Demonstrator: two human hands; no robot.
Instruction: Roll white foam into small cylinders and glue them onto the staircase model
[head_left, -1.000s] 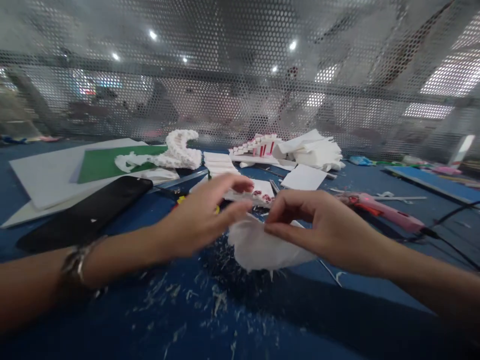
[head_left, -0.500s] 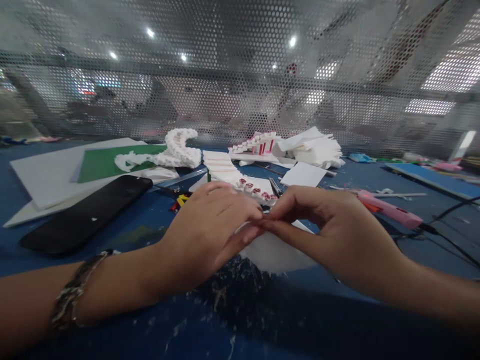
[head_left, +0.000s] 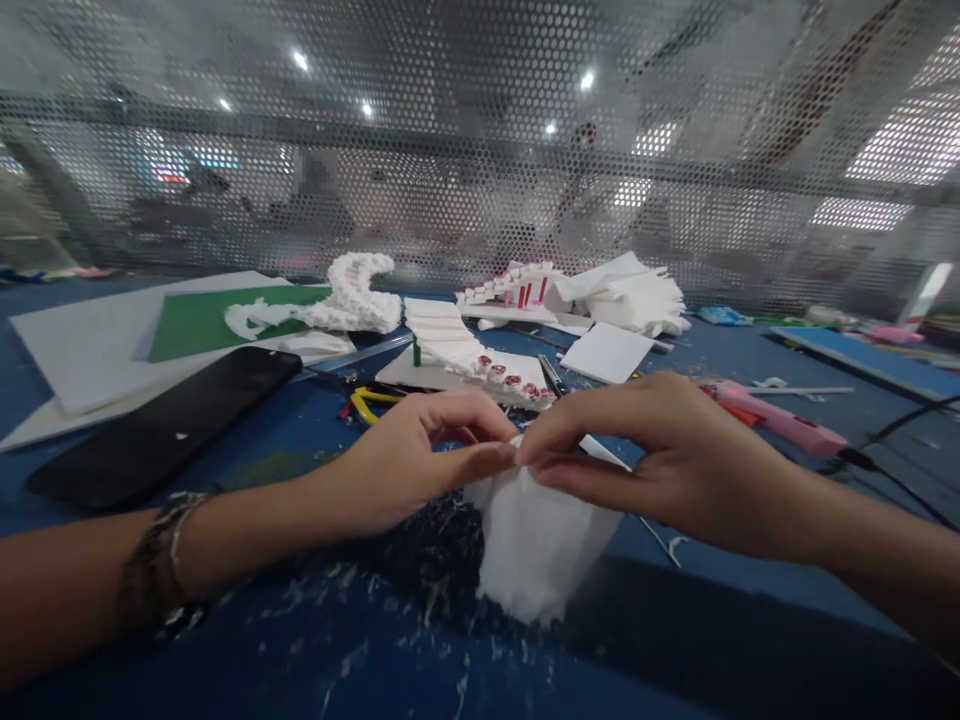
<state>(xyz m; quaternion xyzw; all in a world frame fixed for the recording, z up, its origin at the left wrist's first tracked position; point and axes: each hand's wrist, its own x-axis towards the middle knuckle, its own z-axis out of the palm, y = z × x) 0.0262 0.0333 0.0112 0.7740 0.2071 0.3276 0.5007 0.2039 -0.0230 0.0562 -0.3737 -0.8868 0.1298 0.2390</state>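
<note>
A soft white tissue (head_left: 536, 545) hangs from my fingertips over the blue table, its lower edge ragged. My left hand (head_left: 427, 455) pinches its top edge between thumb and forefinger. Right beside it, my right hand (head_left: 637, 455) pinches the same edge, and the two sets of fingertips touch or nearly touch. Just beyond the hands lies a white model (head_left: 450, 340) with a stepped strip and a row of small dark-red pieces. Yellow-handled scissors or pliers (head_left: 367, 405), partly covered, lie past my left hand.
A black phone-like slab (head_left: 169, 425) and white and green sheets (head_left: 217, 325) lie left. A pink glue gun (head_left: 787, 420) with a black cable is at right. Behind stand a curled white piece (head_left: 360, 290), a small stair model (head_left: 517, 290) and a tissue stack (head_left: 630, 295). Perforated metal screens the back.
My left hand has turned and drawn back slightly from over the right fingertips into a pinch. The tissue now hangs down lower and more upright below the fingers.
</note>
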